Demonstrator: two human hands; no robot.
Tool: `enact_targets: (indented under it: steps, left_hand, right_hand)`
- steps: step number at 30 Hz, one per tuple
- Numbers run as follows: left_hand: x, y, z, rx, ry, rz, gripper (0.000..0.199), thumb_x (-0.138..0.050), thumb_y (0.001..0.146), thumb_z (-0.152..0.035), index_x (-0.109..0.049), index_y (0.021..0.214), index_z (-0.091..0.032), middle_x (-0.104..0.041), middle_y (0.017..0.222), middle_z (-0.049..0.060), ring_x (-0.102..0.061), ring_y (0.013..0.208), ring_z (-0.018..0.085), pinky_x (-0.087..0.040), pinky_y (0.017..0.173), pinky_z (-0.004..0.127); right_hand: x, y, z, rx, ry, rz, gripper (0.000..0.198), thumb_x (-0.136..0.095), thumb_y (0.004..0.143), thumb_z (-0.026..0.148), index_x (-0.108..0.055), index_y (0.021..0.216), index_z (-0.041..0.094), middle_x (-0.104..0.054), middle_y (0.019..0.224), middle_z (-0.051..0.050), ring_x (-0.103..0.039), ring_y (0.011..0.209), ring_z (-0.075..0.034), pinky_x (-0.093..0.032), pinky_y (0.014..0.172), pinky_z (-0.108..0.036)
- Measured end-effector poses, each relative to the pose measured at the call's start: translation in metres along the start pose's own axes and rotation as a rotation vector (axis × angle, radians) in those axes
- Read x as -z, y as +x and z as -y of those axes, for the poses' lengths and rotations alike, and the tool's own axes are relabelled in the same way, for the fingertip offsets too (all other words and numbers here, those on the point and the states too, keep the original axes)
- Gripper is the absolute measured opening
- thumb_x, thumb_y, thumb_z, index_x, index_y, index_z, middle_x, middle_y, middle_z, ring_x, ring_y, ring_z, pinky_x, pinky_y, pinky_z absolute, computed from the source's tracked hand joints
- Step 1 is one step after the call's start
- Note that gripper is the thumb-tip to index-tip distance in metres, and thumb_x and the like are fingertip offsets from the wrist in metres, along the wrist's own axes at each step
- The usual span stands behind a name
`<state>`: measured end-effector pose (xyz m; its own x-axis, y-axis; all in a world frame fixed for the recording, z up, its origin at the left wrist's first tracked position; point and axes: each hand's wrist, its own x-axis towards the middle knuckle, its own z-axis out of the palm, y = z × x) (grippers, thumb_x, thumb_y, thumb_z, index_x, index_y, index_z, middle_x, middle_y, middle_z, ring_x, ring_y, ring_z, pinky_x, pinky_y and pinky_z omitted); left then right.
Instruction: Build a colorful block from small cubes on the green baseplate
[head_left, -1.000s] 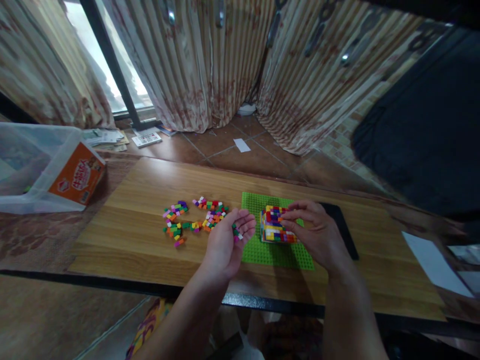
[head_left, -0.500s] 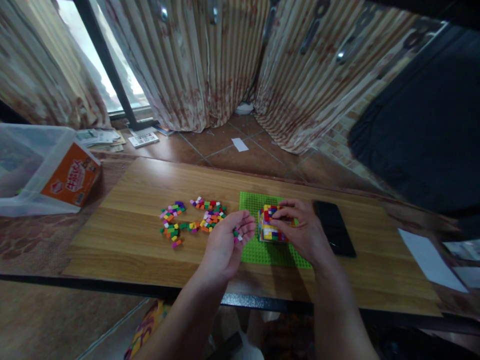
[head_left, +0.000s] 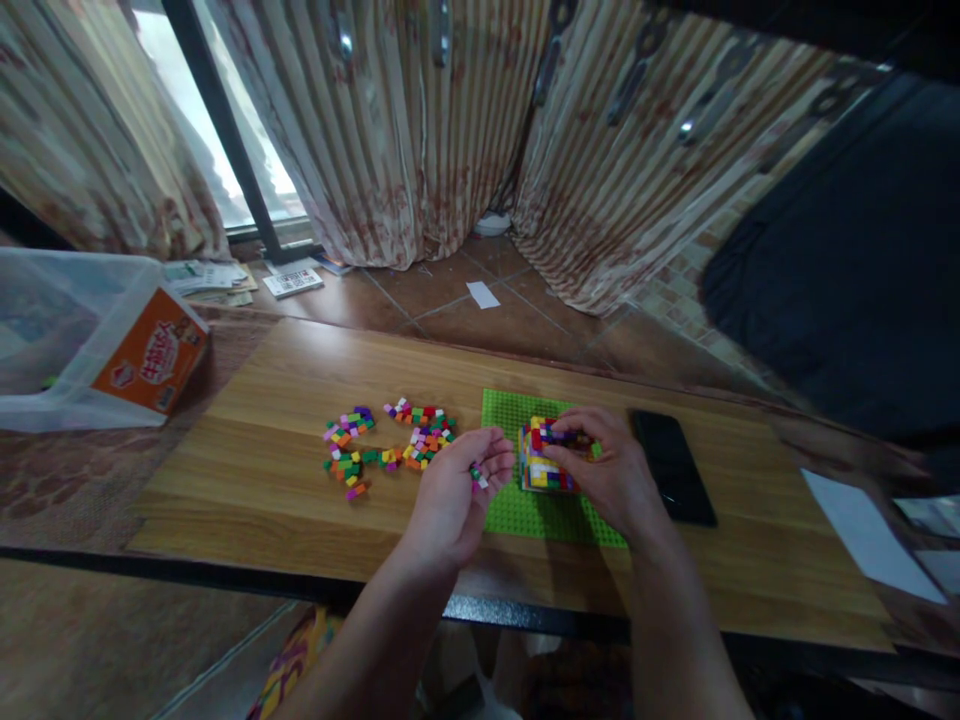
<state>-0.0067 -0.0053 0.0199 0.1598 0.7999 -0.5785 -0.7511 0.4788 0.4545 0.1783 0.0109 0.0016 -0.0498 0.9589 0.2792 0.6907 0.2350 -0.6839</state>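
Observation:
My left hand (head_left: 459, 490) is turned palm up and cupped, with several small toy bricks (head_left: 478, 478) lying by its fingers. It hovers beside a multicoloured brick structure (head_left: 541, 470), which stands on a green studded baseplate (head_left: 510, 512). Over the top of that structure, my right hand (head_left: 609, 462) has its thumb and index finger drawn together at a small toy brick, partly hidden by the fingers. The structure's right side is covered by this hand. Loose bricks (head_left: 427, 440) in many colours lie in clusters left of my left hand.
A black phone (head_left: 673, 467) lies right of the baseplate on the wooden table (head_left: 247, 450). White paper (head_left: 862, 530) is at the table's right end. A clear plastic box (head_left: 82, 330) with an orange label stands at the left. Curtains hang beyond the table.
My right thumb and fingers have shifted slightly on top of the brick structure, and purple now shows beside the fingertips. My left hand keeps its cupped pose. The whole view has shifted a little.

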Motion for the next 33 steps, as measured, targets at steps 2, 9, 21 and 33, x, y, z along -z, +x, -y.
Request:
enact_targets:
  steps: [2, 9, 21, 33]
  left_hand:
    - [0.0004, 0.0002, 0.0007, 0.002, -0.007, 0.001, 0.009, -0.059, 0.081, -0.011, -0.067, 0.078, -0.009, -0.067, 0.072, 0.008, -0.061, 0.061, 0.009, -0.051, 0.061, 0.019]
    - [0.0, -0.0005, 0.0017, 0.001, -0.008, 0.001, 0.01, -0.058, 0.083, -0.01, -0.068, 0.081, -0.008, -0.067, 0.074, 0.008, -0.061, 0.062, 0.009, -0.051, 0.062, 0.019]
    - [0.0001, -0.0003, 0.0047, 0.002, 0.01, 0.005, 0.009, -0.059, 0.082, -0.011, -0.067, 0.081, -0.008, -0.067, 0.074, 0.008, -0.061, 0.063, 0.009, -0.052, 0.062, 0.019]
    - [-0.0062, -0.0042, 0.001, 0.05, -0.042, 0.052, 0.035, -0.047, 0.093, -0.037, -0.066, 0.086, -0.008, -0.069, 0.087, 0.014, -0.066, 0.077, 0.016, -0.053, 0.075, 0.026]
  right_hand:
    - [0.0005, 0.0006, -0.0001, -0.02, -0.001, 0.01, 0.028, -0.073, 0.075, 0.032, -0.068, 0.101, 0.026, -0.066, 0.104, -0.005, -0.06, 0.099, -0.025, -0.046, 0.091, -0.045]
    - [0.0011, 0.0032, -0.004, -0.069, 0.047, 0.082, 0.032, -0.072, 0.075, 0.033, -0.069, 0.106, 0.024, -0.065, 0.109, -0.006, -0.06, 0.104, -0.025, -0.045, 0.094, -0.045]
    - [0.0027, 0.0066, -0.0023, -0.073, 0.045, 0.122, 0.028, -0.071, 0.075, 0.031, -0.069, 0.102, 0.023, -0.066, 0.103, -0.006, -0.06, 0.099, -0.024, -0.046, 0.091, -0.043]
    - [0.0037, 0.0011, 0.0023, -0.031, 0.064, 0.004, 0.028, -0.072, 0.076, 0.033, -0.071, 0.103, 0.026, -0.065, 0.11, -0.006, -0.059, 0.106, -0.024, -0.045, 0.096, -0.044]
